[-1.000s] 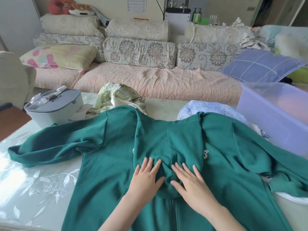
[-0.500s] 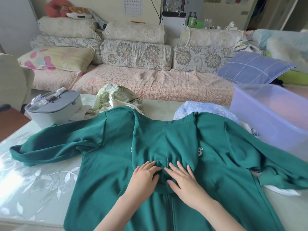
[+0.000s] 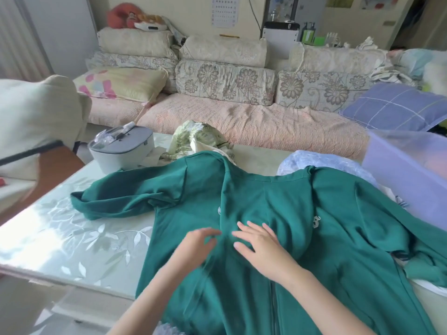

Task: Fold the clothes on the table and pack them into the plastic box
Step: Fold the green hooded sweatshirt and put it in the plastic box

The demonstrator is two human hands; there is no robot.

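Note:
A dark green zip hoodie point(image 3: 338, 238) lies spread across the table point(image 3: 72, 238), sleeves out to both sides. Its hood point(image 3: 266, 209) is folded down flat over the body. My left hand point(image 3: 196, 247) rests on the hood's lower tip, fingers bent and blurred. Just beside it, my right hand point(image 3: 263, 247) presses flat on the hood with its fingers spread. The translucent plastic box point(image 3: 406, 170) stands at the table's right edge, beyond the right sleeve. A light blue garment point(image 3: 304, 160) and a green floral garment point(image 3: 196, 139) lie behind the hoodie's shoulders.
A grey lidded case point(image 3: 123, 151) sits at the table's back left, near the left sleeve. White cloth point(image 3: 430, 286) shows under the right sleeve. A sofa point(image 3: 242, 122) with cushions runs behind the table. A covered chair point(image 3: 36, 112) stands at the left.
Both hands have slid a little down and toward me along the hood, and my left fingers have gone from straight to bent. The view has shifted slightly right.

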